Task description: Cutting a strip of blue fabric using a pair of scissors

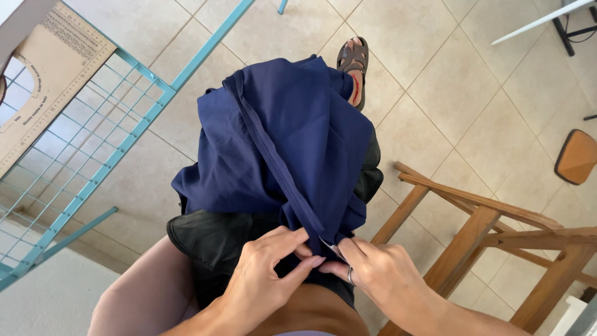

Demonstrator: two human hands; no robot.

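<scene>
head view, looking straight down at my lap. my left hand (264, 274) is pinching the lower edge of a navy blue garment (280, 137), fingertips pressed onto the cloth right beside the seam strip (273, 158) that runs diagonally up and away from the hand. my right hand (373, 270) sits just to the right of the left one, almost touching it, gripping a small metal tool (334, 249), looks like snips or small scissors, can't tell exactly, tip pointing at the seam between both hands. the garment is draped over my lap, spreading up and away from both hands, with a black cloth (211, 236) under it, left of the left hand. past the garment a sandalled foot (354, 62) on the tiled floor (448, 93). wooden chair frame (491, 230) right of the right hand, teal wire rack (93, 143) far left of the left hand.
</scene>
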